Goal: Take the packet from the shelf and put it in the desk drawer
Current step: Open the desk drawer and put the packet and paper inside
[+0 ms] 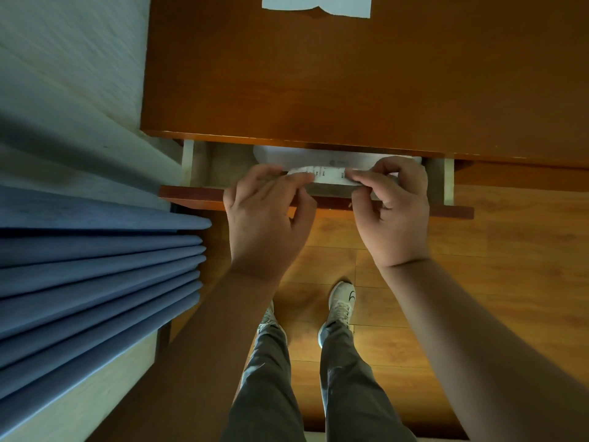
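Both sets of fingers (302, 177) are pinched shut on the packet (330, 175), the left hand (266, 224) at one end and the right hand (390, 215) at the other, likely to keep it flat as it goes in. Just beyond them it hangs over the open drawer (204, 167), below the desk (318, 84) edge, apparently above a white sheet (366, 159) inside

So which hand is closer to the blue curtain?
Left. The left hand holds the packet's end on the curtain's side; the right hand grips the far end.
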Available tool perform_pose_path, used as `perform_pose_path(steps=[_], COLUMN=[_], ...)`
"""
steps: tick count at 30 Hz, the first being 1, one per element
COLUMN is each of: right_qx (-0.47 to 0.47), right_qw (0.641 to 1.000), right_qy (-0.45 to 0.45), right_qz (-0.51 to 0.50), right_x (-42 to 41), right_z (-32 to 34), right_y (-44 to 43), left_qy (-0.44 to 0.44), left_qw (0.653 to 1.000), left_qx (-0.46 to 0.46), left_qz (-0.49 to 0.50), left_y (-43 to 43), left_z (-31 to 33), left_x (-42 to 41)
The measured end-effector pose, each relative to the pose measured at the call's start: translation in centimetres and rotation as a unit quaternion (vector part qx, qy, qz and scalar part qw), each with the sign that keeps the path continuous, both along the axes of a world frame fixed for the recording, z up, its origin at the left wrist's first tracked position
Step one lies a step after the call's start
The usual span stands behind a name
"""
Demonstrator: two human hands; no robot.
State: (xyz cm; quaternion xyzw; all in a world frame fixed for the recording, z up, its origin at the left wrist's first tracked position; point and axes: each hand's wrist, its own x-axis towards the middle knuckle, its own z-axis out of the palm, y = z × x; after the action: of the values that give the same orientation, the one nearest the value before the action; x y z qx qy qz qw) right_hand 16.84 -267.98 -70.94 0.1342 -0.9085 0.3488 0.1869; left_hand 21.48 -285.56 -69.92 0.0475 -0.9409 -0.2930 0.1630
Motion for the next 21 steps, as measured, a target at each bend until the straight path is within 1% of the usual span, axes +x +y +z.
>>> perform_pose_path(steps=[2,3,4,5,7,8,9,10,13,16,17,19,21], right_qx=[-0.012,-0.013,-0.001,0.031,0.126,0.161,0.178,0.179,0.149,0.113,0.090,0.007,-0.083], right_qw=[1.000,0.999,0.995,0.985,0.946,0.928,0.918,0.916,0.924,0.923,0.926,0.938,0.939], right_qy=[-0.014,-0.048,-0.101,-0.170,-0.298,-0.335,-0.354,-0.359,-0.353,-0.369,-0.368,-0.347,-0.327], right_qz=[-0.001,-0.001,0.002,0.004,-0.002,-0.006,-0.006,-0.003,0.010,0.005,0.000,-0.023,-0.061], right_x=[0.2,0.3,0.4,0.4,0.4,0.3,0.2,0.1,0.1,0.0,0.1,0.9,2.1], right_z=[-0.3,-0.5,-0.6,-0.8,-1.1,-1.2,-1.1,-1.0,-0.6,-0.4,-0.2,0.6,1.6], right_y=[0.0,0.0,-0.1,-0.1,0.1,0.1,0.2,0.2,0.1,0.2,0.2,0.2,0.2], left_qy=[-0.010,-0.036,-0.082,-0.145,-0.251,-0.276,-0.284,-0.282,-0.264,-0.254,-0.250,-0.228,-0.221], left_qw=[1.000,0.999,0.996,0.989,0.964,0.956,0.954,0.955,0.964,0.964,0.961,0.949,0.942], left_qx=[-0.006,-0.012,-0.021,-0.037,-0.085,-0.099,-0.099,-0.089,-0.035,0.060,0.110,0.203,0.230], left_qz=[0.005,0.004,0.002,-0.002,-0.009,-0.010,-0.007,-0.001,0.016,0.042,0.052,0.082,0.107], left_y=[0.3,0.4,0.5,0.7,1.0,1.0,1.1,1.1,1.1,1.6,1.7,1.6,1.4], left_z=[-0.1,-0.1,-0.2,-0.3,-0.8,-1.2,-1.5,-1.6,-1.4,-0.9,-0.7,-0.3,-0.4], left_x=[0.1,0.1,-0.1,-0.3,-0.6,-0.7,-0.7,-0.7,-0.9,-0.6,-0.4,0.1,1.0])
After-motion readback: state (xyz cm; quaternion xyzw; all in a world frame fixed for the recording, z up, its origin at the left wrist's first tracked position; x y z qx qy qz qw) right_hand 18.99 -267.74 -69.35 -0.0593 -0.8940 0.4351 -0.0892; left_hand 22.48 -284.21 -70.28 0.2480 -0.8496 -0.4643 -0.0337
